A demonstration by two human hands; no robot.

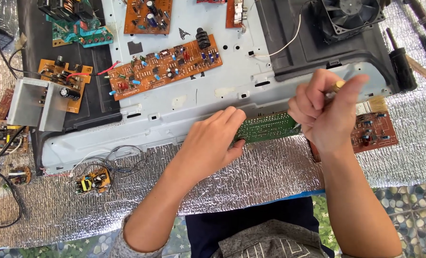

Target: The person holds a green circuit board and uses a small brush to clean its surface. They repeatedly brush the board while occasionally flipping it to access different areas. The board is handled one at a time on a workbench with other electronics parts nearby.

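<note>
Left hand (215,141): palm down, forearm entering from lower left; fingers (229,117) curled over the left end of the green circuit board (268,126), thumb beneath its lower edge, pinching it.
Right hand (325,112): forearm rising from lower right, wrist bent; fingers clenched in a fist round a brush handle (338,86), thumb extended along it.
Brush bristles (377,104): pale, fanned, pointing right, just above the red-brown circuit board (373,131).
Green circuit board: held on edge, solder side toward the camera, between the 2 hands, at the front rim of the grey metal chassis (174,117).
Long orange circuit board (165,67): lying tilted on the chassis, well apart from both hands.
Cooling fan (351,14): upper right, on a black plastic panel.
Table (251,181): covered in silver foil matting.
Small yellow transformer board (93,180): lower left, wires attached.
</note>
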